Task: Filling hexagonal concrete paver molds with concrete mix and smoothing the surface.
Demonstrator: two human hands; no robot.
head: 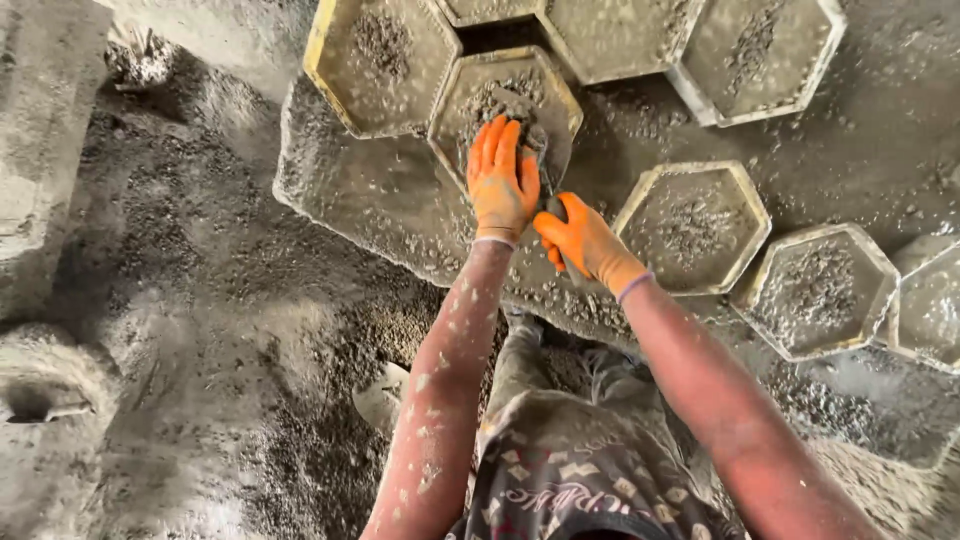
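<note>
Wet concrete is filling the hexagonal mould [508, 108] that both gloved hands are working on, and it is sitting near the front edge of a rough, mortar-caked slab table [380, 210], touching neighbouring moulds of the same shape. The left hand [500, 178] is lying flat on the grey mix with its orange-gloved fingers [497, 142] stretched out and close together, pressing down rather than gripping anything. The right hand [588, 242] is curling just beside it at the mould's near rim; its fingers are bent around something dark, perhaps a small tool or a lump of mix, but I cannot tell which. The filled mould is probably handling as heavy and awkward: the shell looks like thin, stiff plastic with a yellowish rim, while the contents are looking soft, gritty and coarse with small stones, so they would slump or spill if tilted. Taking hold under two opposite flat sides, keeping it level, seems the safest grip, since the slurry-coated walls are likely slippery. Other filled hexagonal moulds [693, 225] are lying to the right, some apart, some touching. Loose gravelly mortar is covering the floor [200, 330] below, and splashes are drying on both bare forearms.
</note>
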